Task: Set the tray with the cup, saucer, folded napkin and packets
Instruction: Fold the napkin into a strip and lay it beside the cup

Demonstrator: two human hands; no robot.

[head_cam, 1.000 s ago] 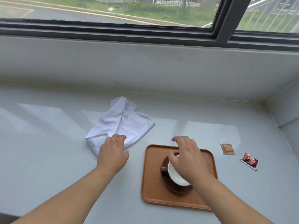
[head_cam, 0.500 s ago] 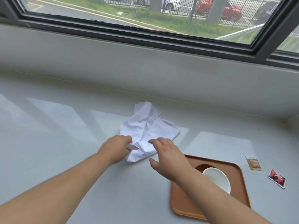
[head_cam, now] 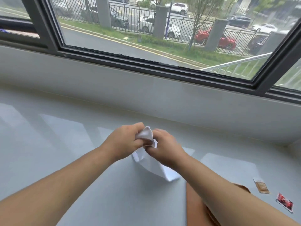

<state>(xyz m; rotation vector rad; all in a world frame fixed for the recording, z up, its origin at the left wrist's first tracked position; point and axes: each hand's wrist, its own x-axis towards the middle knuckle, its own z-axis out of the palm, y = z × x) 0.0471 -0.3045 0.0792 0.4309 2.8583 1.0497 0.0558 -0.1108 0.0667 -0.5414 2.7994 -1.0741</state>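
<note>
Both hands, left hand (head_cam: pixel 123 141) and right hand (head_cam: pixel 164 148), pinch the white napkin (head_cam: pixel 154 165) above the surface (head_cam: pixel 48 144), beside the tray (head_cam: pixel 195 206); to fold well, find two corners, spread it flat, then crease

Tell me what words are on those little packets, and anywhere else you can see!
Brown packet: print too small and blurred to read.
Red packet: only a red picture shows; no letters can be read.
Napkin, tray, counter: no writing.
</note>
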